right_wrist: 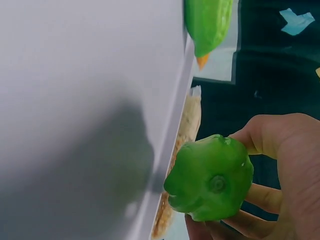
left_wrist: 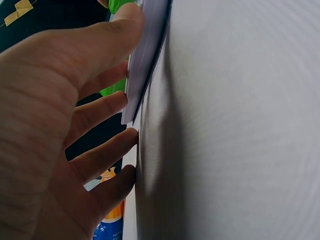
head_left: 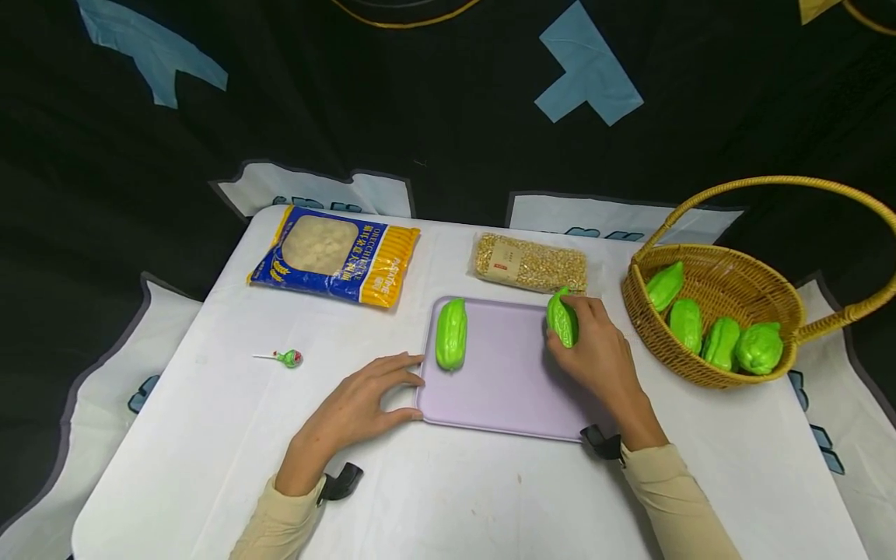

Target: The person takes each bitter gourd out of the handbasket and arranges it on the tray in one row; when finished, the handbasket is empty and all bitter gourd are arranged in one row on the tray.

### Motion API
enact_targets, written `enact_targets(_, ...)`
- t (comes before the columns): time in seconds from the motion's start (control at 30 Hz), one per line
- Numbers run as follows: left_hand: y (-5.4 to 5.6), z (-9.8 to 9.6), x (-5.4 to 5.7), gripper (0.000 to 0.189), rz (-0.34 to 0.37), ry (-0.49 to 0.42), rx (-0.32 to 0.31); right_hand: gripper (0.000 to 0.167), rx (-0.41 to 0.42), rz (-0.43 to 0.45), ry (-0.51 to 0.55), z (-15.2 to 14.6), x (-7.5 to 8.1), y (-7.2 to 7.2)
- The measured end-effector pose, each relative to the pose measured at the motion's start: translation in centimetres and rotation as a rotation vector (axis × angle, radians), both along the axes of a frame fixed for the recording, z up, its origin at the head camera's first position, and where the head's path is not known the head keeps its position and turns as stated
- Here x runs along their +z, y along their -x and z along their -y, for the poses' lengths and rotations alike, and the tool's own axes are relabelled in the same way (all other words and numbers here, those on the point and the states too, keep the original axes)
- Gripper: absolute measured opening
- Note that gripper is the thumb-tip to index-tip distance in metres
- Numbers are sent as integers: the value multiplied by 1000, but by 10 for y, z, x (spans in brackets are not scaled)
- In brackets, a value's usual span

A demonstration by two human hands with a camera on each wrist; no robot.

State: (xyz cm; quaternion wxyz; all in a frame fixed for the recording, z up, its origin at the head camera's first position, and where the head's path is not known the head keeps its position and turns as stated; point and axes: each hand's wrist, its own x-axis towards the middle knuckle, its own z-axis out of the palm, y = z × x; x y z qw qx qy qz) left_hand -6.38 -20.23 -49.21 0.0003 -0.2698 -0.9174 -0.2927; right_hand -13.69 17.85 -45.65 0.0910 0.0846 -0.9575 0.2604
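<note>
Vegetable (head_left: pixel 562 320) pinched in the right hand (head_left: pixel 600 354) is over the far right corner of the tray (head_left: pixel 504 397), long axis running roughly near-to-far, pretty much parallel to the second vegetable (head_left: pixel 451 334) by the left hand (head_left: pixel 367 397), whose spread fingers touch the edge.

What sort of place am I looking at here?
Probably a staged tabletop work area, perhaps a studio: a patterned black backdrop lies beyond a white, round-cornered table bearing a golden-brown wicker basket of glossy green vegetable-like pieces.
</note>
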Motion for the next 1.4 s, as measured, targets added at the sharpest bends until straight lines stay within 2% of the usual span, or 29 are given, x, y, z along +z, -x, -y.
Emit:
enact_targets(0.27,3,-1,2,43,8,4,1,60,16,17,-5,15,-2,1)
enact_targets(0.53,2,-1,1,43,-14,-4,-9,59,51,38,-4,31,-3,-2)
enact_targets(1.07,2,1,0,44,9,1,4,60,127,77,14,73,-4,-1)
enact_targets(1.4,1,0,-1,45,9,-13,-3,62,145,121,7,93,-6,-3)
